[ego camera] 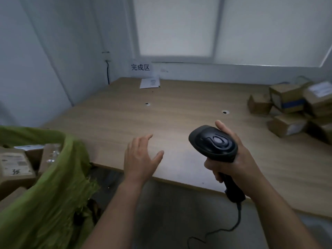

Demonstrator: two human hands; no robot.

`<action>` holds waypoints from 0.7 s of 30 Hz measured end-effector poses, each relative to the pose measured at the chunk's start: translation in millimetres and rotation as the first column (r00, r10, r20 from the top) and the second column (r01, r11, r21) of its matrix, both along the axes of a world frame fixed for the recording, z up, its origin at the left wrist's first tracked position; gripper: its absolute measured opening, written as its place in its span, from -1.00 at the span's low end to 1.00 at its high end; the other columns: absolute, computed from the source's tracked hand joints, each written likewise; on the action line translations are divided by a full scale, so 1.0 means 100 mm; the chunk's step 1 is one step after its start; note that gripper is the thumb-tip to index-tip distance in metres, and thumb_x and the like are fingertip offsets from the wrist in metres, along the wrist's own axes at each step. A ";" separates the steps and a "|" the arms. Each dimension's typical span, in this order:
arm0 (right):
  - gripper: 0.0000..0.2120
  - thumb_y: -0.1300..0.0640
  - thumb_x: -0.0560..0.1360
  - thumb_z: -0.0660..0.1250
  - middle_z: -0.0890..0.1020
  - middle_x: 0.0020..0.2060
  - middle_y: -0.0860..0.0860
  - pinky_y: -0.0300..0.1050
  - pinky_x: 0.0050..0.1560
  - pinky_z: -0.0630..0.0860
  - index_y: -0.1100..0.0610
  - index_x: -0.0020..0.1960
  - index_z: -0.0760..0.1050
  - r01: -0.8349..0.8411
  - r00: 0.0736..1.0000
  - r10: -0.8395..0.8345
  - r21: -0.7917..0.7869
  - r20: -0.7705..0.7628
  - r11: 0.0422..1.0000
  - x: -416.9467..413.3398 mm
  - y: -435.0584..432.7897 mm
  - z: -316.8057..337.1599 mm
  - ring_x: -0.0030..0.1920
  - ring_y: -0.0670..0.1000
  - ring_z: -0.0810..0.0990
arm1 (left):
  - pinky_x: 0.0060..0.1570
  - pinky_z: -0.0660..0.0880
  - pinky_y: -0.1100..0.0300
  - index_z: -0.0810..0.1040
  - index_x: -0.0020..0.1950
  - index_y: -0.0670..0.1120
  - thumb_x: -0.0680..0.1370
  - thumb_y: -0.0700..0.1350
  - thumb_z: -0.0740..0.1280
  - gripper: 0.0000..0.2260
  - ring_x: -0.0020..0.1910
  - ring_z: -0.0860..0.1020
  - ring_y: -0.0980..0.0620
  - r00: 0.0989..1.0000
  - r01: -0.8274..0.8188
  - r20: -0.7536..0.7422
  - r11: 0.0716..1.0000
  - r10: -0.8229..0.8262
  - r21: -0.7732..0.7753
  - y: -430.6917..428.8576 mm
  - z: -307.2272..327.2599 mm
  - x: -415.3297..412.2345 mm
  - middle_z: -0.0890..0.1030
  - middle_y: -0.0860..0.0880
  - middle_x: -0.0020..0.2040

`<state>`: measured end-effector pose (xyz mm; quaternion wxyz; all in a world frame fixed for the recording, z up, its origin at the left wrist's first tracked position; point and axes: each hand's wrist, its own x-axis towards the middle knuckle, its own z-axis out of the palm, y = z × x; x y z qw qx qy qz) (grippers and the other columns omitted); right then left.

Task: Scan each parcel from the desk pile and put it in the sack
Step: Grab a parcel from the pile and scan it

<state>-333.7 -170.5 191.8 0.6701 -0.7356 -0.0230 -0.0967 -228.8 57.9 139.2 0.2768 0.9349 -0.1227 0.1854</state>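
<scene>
1. Sack (53, 186): green, far left beside the desk's near-left corner, mouth open, cloth bunched at the rim.
2. Boxes in sack (15, 164): several brown cardboard parcels inside; the top one shows a printed label.
3. Left hand (140, 159): released, fingers spread and straight, holding nothing, palm down over the desk's near edge, just right of the sack.
4. Desk (179, 112): wood-grain top with two small cable holes.
5. Wall sign (140, 67): reads 完成区; a white paper sheet (150, 83) lies on the desk below it.
6. Scanner (213, 141): black handheld, head raised above the desk, cable (239, 215) hanging toward the floor.
7. Right hand (240, 164): wrapped round the scanner's handle, thumb along the head.
8. Parcel pile (294, 108): brown boxes heaped at the desk's far right, well apart from both hands.
</scene>
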 end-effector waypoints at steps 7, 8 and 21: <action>-0.06 0.53 0.28 0.46 0.58 0.00 0.15 -0.07 -0.50 0.43 -0.32 0.33 0.30 0.177 0.984 -0.177 0.011 -0.023 0.984 -0.65 -0.88 -0.07 -0.52 0.10 0.46 | 0.24 0.34 0.07 0.38 0.44 -0.04 0.47 0.09 0.43 -0.43 0.28 0.41 -0.05 0.974 0.221 0.046 0.975 -0.220 -0.011 -1.18 -0.08 -0.21 0.46 -0.05 0.31; -0.06 0.52 0.28 0.47 0.59 0.01 0.14 -0.06 -0.50 0.44 -0.32 0.34 0.29 0.197 0.980 -0.196 0.012 -0.023 0.980 -0.72 -0.98 -0.06 -0.51 0.10 0.46 | 0.25 0.33 0.08 0.38 0.44 -0.04 0.48 0.09 0.42 -0.42 0.29 0.40 -0.05 0.969 0.244 0.048 0.970 -0.243 -0.012 -1.33 -0.07 -0.24 0.46 -0.05 0.32; 0.00 0.11 0.09 0.65 0.62 0.06 0.10 -0.06 -0.49 0.46 -0.31 0.41 0.29 0.398 0.917 -0.392 0.108 -0.067 0.911 -1.31 -2.18 -0.18 -0.47 0.14 0.49 | 0.25 0.37 0.01 0.38 0.45 -0.05 0.47 0.11 0.42 -0.40 0.32 0.40 -0.07 0.864 0.503 0.048 0.864 -0.502 -0.027 -3.06 -0.20 -0.37 0.45 -0.08 0.36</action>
